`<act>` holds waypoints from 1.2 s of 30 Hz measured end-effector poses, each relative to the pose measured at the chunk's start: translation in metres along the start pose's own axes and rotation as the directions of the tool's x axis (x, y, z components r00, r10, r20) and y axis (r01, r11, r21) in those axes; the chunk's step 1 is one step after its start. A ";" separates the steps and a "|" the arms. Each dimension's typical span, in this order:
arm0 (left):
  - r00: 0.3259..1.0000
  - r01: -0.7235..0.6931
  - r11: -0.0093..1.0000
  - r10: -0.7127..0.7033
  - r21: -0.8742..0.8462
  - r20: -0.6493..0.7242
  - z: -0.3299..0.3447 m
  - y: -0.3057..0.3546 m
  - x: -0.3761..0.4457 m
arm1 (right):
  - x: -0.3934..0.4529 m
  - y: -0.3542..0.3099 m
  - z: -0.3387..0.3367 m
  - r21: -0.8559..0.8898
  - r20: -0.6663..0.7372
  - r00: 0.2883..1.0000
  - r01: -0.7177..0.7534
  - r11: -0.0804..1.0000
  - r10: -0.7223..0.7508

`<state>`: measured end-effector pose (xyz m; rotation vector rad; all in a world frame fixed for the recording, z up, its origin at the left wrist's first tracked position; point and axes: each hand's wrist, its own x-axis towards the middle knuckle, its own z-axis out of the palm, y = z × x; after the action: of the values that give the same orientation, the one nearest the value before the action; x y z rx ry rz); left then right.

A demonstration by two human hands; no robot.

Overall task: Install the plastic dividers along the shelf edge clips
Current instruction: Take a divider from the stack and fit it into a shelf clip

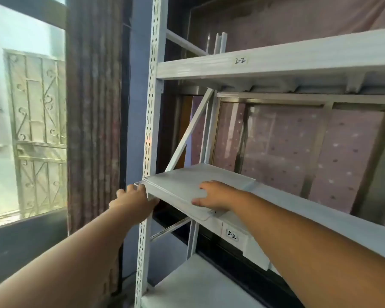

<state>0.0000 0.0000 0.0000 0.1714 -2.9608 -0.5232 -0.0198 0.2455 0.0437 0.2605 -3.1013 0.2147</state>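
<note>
A clear plastic divider (176, 187) lies flat on the left end of the white middle shelf (347, 221), whose front edge carries a "3-2" label (231, 235). The divider's rounded front corner overhangs the shelf edge. My left hand (133, 201) grips its left end, beside the perforated upright post (150, 107). My right hand (213, 196) rests on top of the divider with fingers spread and the thumb hooked at its front edge. I cannot make out any edge clips under the plastic.
The upper shelf (276, 61), labelled "2-2", holds upright plastic pieces (220, 43) near its left end. A diagonal brace (187, 134) crosses behind the middle shelf. A lower shelf (198, 285) sits below. A curtain (93, 107) and window (27, 130) are to the left.
</note>
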 end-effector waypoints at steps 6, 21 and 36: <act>0.996 0.058 0.996 -0.054 -0.070 0.067 0.020 -0.032 0.007 | 0.022 -0.020 0.023 -0.007 0.047 0.999 0.007 1.000 -0.006; 0.990 0.116 0.956 -0.090 -0.268 0.107 0.013 -0.044 0.012 | 0.011 -0.029 0.014 -0.165 0.003 0.994 0.106 0.981 -0.107; 0.966 0.234 0.226 0.058 -0.946 0.253 -0.028 0.050 -0.017 | -0.046 -0.006 -0.044 -0.090 -0.184 0.954 0.224 0.971 -0.237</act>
<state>0.0163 0.0400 0.0415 0.1259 -2.1163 -2.4255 0.0265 0.2535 0.0867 0.5593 -2.8472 0.1200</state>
